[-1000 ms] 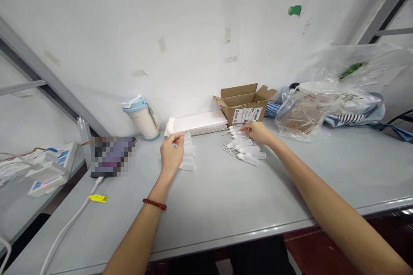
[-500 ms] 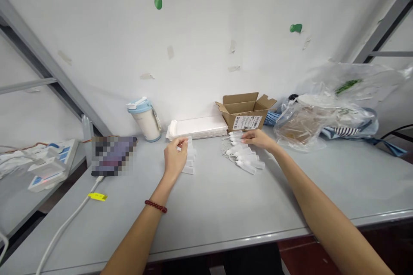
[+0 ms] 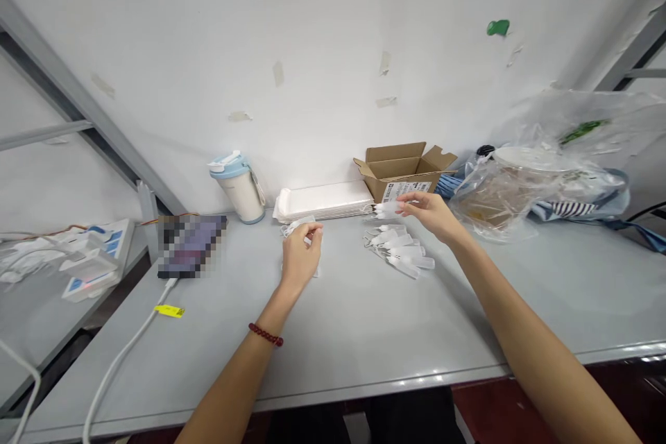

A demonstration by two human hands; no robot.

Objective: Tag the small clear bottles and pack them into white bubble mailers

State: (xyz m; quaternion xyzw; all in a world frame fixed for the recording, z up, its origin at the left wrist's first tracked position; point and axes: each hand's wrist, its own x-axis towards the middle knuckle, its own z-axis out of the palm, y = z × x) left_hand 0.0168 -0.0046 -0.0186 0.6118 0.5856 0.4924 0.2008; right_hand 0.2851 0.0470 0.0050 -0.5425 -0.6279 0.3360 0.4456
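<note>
Small translucent plastic bottles (image 3: pixel 398 250) with thin tips lie in an overlapping pile at the middle right of the table. My right hand (image 3: pixel 427 214) is at the back of this pile, thumb and fingers closed on a bottle (image 3: pixel 388 208); more than one may be in the grip. To the left, my left hand (image 3: pixel 302 253) is closed over a second group of translucent bottles (image 3: pixel 299 223), hiding most of them. Its thumb and forefinger are pinched together, with a whitish bit showing between them that I cannot make out.
At the back stand a white and blue tumbler (image 3: pixel 239 191), a stack of white flat packs (image 3: pixel 325 200) and an open cardboard box (image 3: pixel 398 170). A phone (image 3: pixel 192 246) with a cable (image 3: pixel 127 350) lies left. A clear plastic bag (image 3: pixel 494 201) sits right.
My right hand has drawn a bottle away from the pile, toward the box. My left hand has shifted and now covers more of the left group. The view has moved slightly.
</note>
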